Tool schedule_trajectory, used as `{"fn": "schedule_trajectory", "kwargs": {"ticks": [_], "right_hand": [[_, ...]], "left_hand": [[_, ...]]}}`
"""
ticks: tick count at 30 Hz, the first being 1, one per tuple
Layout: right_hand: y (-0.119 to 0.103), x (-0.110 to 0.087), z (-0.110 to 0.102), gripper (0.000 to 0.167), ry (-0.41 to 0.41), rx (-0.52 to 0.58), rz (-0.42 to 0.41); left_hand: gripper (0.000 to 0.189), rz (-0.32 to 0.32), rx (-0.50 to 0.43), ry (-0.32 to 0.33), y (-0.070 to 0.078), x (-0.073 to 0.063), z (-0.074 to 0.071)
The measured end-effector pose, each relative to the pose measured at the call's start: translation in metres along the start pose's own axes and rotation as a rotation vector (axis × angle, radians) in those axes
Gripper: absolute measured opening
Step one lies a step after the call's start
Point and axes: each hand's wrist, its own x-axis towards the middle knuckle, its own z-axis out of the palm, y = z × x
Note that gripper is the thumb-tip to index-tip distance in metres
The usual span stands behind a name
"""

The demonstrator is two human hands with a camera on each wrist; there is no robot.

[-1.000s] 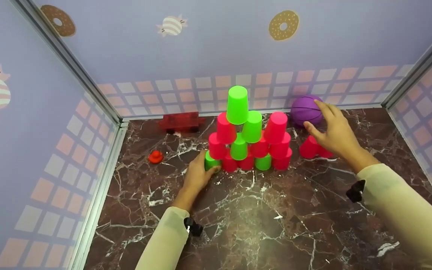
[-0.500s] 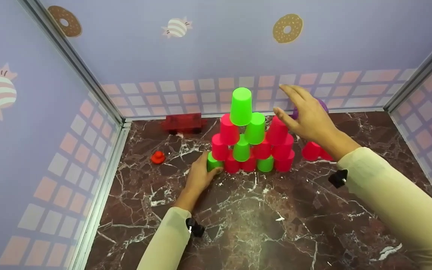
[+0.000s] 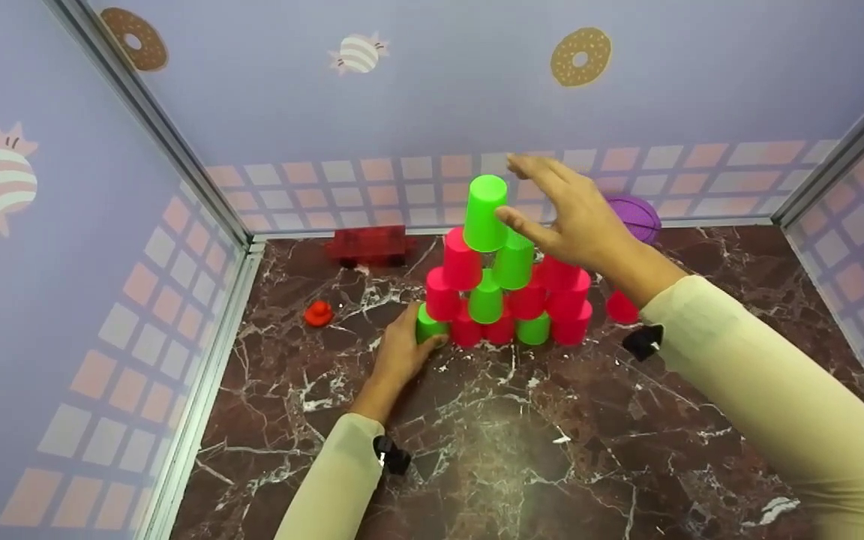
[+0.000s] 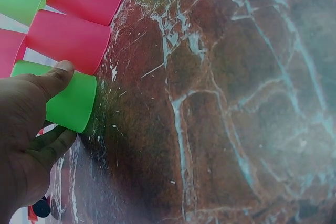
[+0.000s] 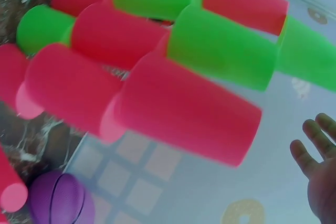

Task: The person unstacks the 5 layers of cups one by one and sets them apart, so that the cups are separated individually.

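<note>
Pink and green plastic cups stand upside down in a stepped pyramid, a green cup alone at its top. My left hand holds the green cup at the bottom left corner, thumb on the near side and fingers on the other. Level with the peak, my right hand has its fingers spread and carries nothing. Its thumb overlaps the top cup's edge in the head view, while the right wrist view shows a gap between them. The right hand hides part of a pink cup on the third row.
A purple ball sits by the back wall, with a loose pink cup in front of it. On the left are a red toy vehicle and a small orange-red toy. Patterned walls enclose the dark marbled surface.
My right hand has moved left from beside the purple ball, past the third-row pink cup, to the top green cup. My left hand keeps its hold on the corner cup.
</note>
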Motion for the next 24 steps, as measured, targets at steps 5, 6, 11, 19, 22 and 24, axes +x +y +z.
{"fn": "schedule_trajectory", "kwargs": {"ticks": [5, 6, 11, 19, 22, 24], "right_hand": [[-0.008, 0.01, 0.009, 0.078, -0.036, 0.003, -0.012], [-0.008, 0.011, 0.01, 0.079, -0.047, 0.001, -0.008], [-0.009, 0.012, 0.014, 0.076, -0.077, -0.005, 0.007], [-0.009, 0.011, 0.006, 0.071, -0.045, -0.004, -0.007], [-0.007, 0.011, 0.001, 0.07, -0.029, 0.008, -0.006], [-0.005, 0.01, -0.002, 0.07, -0.023, 0.012, 0.0]], "left_hand": [[0.052, -0.016, -0.011, -0.011, 0.001, 0.001, 0.0], [0.052, -0.018, -0.015, -0.014, 0.001, 0.001, 0.0], [0.055, -0.013, -0.011, -0.012, 0.0, 0.0, -0.001], [0.057, 0.013, -0.004, 0.004, -0.001, 0.0, 0.001], [0.057, 0.018, -0.004, 0.009, -0.002, 0.0, 0.001], [0.058, 0.015, -0.003, 0.008, -0.002, 0.0, 0.0]]}}
